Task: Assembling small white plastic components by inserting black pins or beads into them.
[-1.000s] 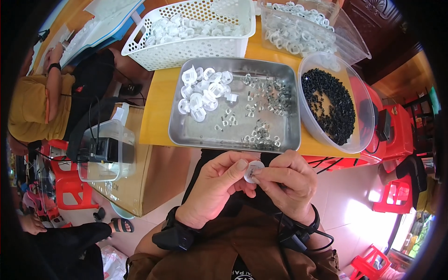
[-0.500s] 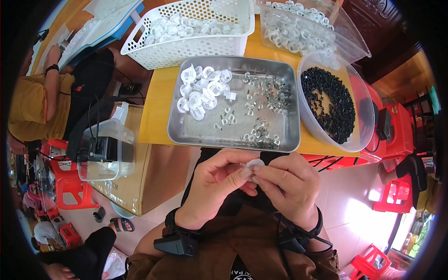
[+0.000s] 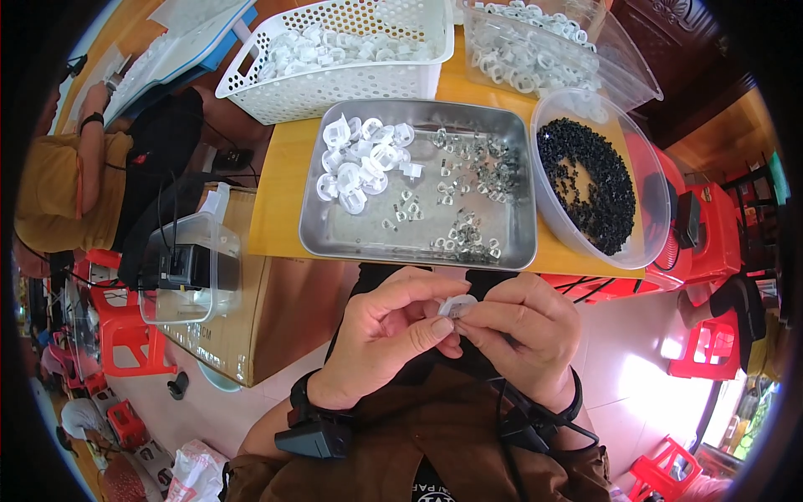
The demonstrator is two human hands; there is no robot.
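Note:
A small round white plastic part [image 3: 457, 305] is pinched between my two hands, in front of the metal tray's near edge. My left hand [image 3: 389, 339] grips its left side between thumb and fingers. The thumb and forefinger of my right hand [image 3: 529, 330] close on its right side; whether they also hold a smaller piece is hidden. The metal tray [image 3: 335, 238] on the table bears a heap of similar white parts [image 3: 365, 163] at left and small shiny metal clips [image 3: 468, 238] scattered at the middle and right.
Right of the tray stands a round clear tub [image 3: 657, 197] of tiny black pieces. Behind are a white perforated basket [image 3: 335, 100] and a clear bin [image 3: 535, 58], both with white parts. A clear box [image 3: 180, 309] sits on a carton at left. Another person [image 3: 71, 184] sits farther left.
My right hand has shifted slightly right and down, and more of the white part shows between my fingers. At lower left, a sandalled foot and dark-clothed leg have left the spot.

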